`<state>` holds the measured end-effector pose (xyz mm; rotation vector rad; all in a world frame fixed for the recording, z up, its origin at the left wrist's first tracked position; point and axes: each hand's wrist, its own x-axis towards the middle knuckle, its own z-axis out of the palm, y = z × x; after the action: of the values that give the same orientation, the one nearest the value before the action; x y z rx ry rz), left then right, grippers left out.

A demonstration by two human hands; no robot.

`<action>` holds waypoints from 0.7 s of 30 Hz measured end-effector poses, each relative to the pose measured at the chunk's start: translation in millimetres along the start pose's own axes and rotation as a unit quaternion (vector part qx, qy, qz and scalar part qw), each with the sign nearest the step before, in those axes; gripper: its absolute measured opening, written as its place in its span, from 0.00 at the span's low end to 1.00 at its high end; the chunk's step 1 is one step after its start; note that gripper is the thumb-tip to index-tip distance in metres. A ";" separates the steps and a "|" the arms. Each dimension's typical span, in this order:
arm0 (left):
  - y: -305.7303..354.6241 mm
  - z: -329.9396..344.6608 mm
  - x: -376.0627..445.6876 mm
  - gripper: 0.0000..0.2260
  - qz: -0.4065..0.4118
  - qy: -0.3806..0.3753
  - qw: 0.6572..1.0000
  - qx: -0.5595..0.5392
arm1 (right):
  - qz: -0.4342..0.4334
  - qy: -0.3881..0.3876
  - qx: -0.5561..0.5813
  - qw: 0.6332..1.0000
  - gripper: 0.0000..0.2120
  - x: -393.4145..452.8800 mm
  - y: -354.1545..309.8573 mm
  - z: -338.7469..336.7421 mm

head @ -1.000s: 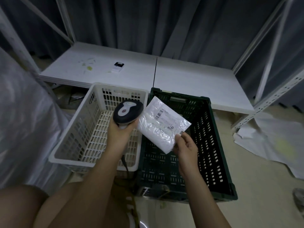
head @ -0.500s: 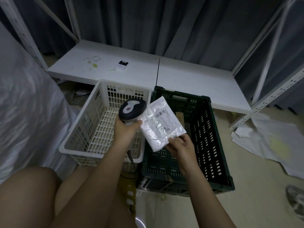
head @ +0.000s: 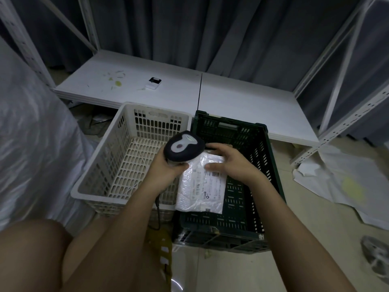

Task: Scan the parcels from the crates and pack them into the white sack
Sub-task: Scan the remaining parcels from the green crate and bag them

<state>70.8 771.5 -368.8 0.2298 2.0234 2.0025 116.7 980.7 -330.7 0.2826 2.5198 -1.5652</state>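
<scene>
Your left grip (head: pixel 166 165) is wrapped round the barcode scanner (head: pixel 184 146), its head tilted over the parcel (head: pixel 202 186). Your right grip (head: pixel 229 163) clasps the parcel's far end, thumb on the label, holding it above the dark green crate (head: pixel 265 165), just beside the white crate (head: pixel 117 161). White sack (head: pixel 31 144) stands at your left.

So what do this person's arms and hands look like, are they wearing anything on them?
Both forearms are bare right up to the bottom edge of the picture, with no sleeves showing. The left hand and right hand wear no gloves, and no rings, watch or wristband can be seen. No markings show.
</scene>
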 end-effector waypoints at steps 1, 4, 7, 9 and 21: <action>-0.2 -0.2 0.5 0.27 0.002 0.000 1.000 0.002 | 0.008 0.000 -0.007 1.000 0.21 1.2 0.3 -2.0; -0.1 -2.0 1.5 0.27 0.003 0.006 1.000 0.004 | 0.027 0.007 0.026 0.999 0.09 2.0 4.3 -8.4; 1.1 -1.1 1.0 0.26 0.011 0.015 1.000 -0.001 | 0.031 0.063 0.024 0.997 0.05 1.3 6.6 -13.1; 1.7 0.5 1.0 0.27 0.021 0.028 0.999 -0.009 | 0.033 0.164 0.027 0.986 0.04 3.8 8.1 -17.0; 1.8 18.4 -7.2 0.24 0.017 -0.064 0.996 0.052 | 0.023 0.281 0.129 0.951 0.04 17.9 -1.4 -24.9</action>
<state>83.2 786.8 -366.3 0.4070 2.0566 1.8539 98.0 1003.7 -322.8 0.9358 2.6469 -2.0275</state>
